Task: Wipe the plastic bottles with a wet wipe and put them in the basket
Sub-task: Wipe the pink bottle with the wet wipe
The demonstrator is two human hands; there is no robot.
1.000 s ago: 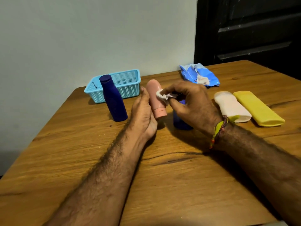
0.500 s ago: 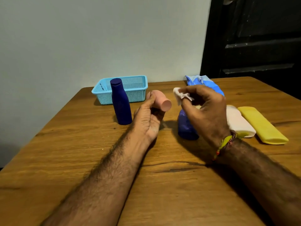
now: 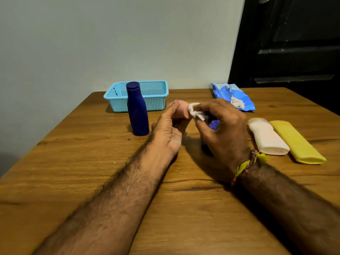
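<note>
left hand (image 3: 168, 133) grips smooth pink bottle (image 3: 181, 111); right hand (image 3: 223, 129) presses crumpled wet wipe (image 3: 196, 112) (white) on it.

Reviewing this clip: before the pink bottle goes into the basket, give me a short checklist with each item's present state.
1. Pink bottle held firmly by the left hand: ok.
2. Wet wipe pinched in the right hand and touching the bottle's end: ok.
3. Whole pink bottle wiped: cannot tell.
4. Basket has room: ok, nothing shows inside.
5. Way to the basket free: not ok, the tall blue bottle stands in front of it.
6. White bottle and yellow bottle wiped: cannot tell.
</note>
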